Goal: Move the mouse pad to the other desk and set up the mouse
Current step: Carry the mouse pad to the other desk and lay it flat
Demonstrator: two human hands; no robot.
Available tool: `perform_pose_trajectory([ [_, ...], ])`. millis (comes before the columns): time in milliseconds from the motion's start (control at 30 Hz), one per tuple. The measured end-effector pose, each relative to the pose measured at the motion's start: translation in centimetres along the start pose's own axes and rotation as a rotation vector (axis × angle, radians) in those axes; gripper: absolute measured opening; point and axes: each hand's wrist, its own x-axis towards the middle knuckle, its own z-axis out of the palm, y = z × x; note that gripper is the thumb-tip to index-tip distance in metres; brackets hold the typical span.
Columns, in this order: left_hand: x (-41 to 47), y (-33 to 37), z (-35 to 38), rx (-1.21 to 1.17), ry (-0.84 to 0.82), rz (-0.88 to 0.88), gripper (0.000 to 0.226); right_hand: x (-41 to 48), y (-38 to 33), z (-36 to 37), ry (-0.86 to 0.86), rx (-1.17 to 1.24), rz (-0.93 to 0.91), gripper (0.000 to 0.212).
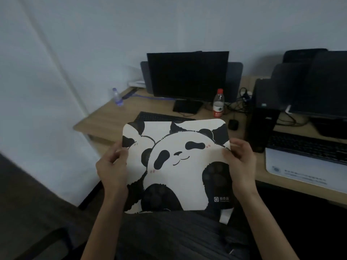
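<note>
A white mouse pad (176, 166) printed with black pandas is held in the air in front of me, above a chair back and the near edge of a wooden desk (105, 119). My left hand (112, 166) grips its left edge and my right hand (241, 162) grips its right edge. A small black mouse (233, 124) lies on the desk just beyond the pad's top right corner, apart from both hands. The pad hides part of a black keyboard (155, 116).
A dark monitor (187, 76) stands at the back of the desk, with a red-capped bottle (218, 103) to its right and a clear bottle (117, 97) at the left. A black PC tower (262, 113), tangled cables, a second keyboard (308, 145) and another monitor fill the right side.
</note>
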Motion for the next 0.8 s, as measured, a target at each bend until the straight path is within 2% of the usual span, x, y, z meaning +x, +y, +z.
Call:
perform_pose_trajectory([
  [300, 11.0, -5.9, 16.1, -0.075, -0.270, -0.157, 0.027, 13.7, 4.3, 1.6, 0.251, -0.149, 0.038, 0.026],
  [500, 17.2, -10.0, 26.5, -0.001, -0.312, -0.194, 0.028, 24.3, 8.1, 3.0, 0.298, -0.232, 0.094, 0.026],
  [800, 23.4, -16.2, 36.1, 0.138, -0.385, -0.268, 0.029, 33.5, 14.0, 4.8, 0.371, -0.371, 0.158, 0.030],
])
